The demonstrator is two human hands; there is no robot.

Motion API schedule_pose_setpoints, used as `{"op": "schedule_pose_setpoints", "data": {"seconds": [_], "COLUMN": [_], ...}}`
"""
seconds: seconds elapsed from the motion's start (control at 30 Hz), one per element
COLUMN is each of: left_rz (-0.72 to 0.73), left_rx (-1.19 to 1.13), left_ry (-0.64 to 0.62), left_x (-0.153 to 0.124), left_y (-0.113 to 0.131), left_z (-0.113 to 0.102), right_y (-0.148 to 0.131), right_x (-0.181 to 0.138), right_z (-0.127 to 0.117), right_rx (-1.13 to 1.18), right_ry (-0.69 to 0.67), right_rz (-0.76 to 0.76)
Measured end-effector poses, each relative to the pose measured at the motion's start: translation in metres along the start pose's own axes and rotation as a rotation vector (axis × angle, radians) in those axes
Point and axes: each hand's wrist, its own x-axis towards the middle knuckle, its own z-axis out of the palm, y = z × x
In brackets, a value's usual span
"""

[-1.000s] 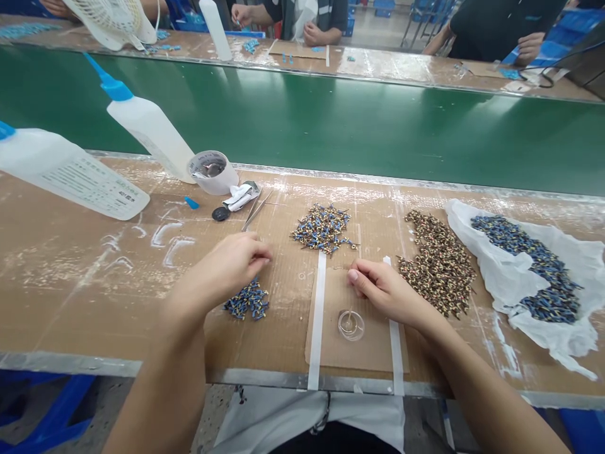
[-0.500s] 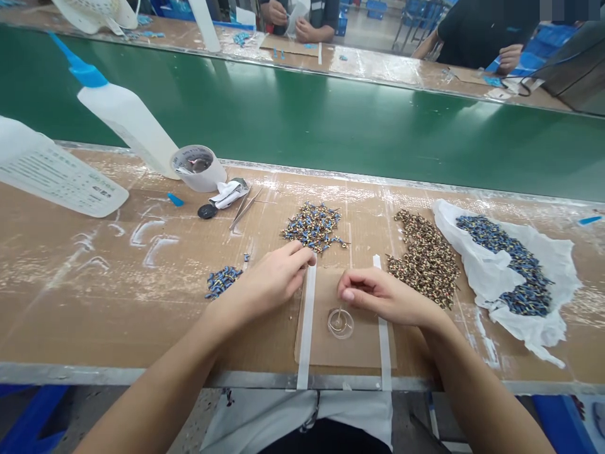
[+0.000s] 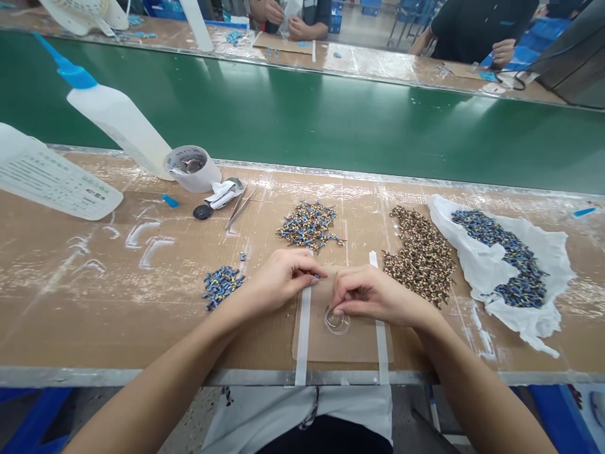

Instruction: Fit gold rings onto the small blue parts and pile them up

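Observation:
My left hand [image 3: 290, 275] is closed in a pinch on a small blue part [image 3: 317, 276], above the left tape strip of a cardboard pad. My right hand [image 3: 371, 295] pinches a thin stick, mostly hidden by the fingers, over a small clear round dish [image 3: 337, 323] on the pad [image 3: 359, 349]. Behind my left hand lies a pile of small blue and brass-coloured parts [image 3: 309, 224]. A smaller heap of blue parts [image 3: 222, 285] is beside my left forearm. Right of my right hand spreads a large pile of brass-coloured parts [image 3: 423, 258].
More blue parts [image 3: 520, 271] lie on crumpled white paper [image 3: 454, 233] at the right. Tweezers [image 3: 240, 209], a tape roll [image 3: 193, 180] and two white bottles [image 3: 118, 126] stand or lie at left. Beyond runs a green belt [image 3: 331, 126]; two people sit across it.
My left hand has moved nearer and slightly right, and the blue part now shows at its fingertips. My right hand has lowered closer to the dish. The view has shifted slightly.

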Motion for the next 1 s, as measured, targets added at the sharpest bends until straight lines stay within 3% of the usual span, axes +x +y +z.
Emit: {"op": "schedule_pose_setpoints", "data": {"seconds": [0.27, 0.7, 1.0], "left_rz": [-0.007, -0.116, -0.152], "left_rx": [-0.002, -0.225, -0.341], "left_ry": [0.042, 0.058, 0.001], "left_x": [0.006, 0.009, 0.009], "left_y": [0.003, 0.001, 0.004], "left_z": [0.006, 0.014, 0.021], "right_y": [-0.005, -0.012, -0.014], "right_x": [-0.001, -0.003, -0.008], "right_z": [0.004, 0.004, -0.006], "right_rx": [-0.143, -0.274, -0.020], "right_ry": [-0.005, 0.007, 0.109], "right_rz": [-0.042, -0.124, 0.013]}}
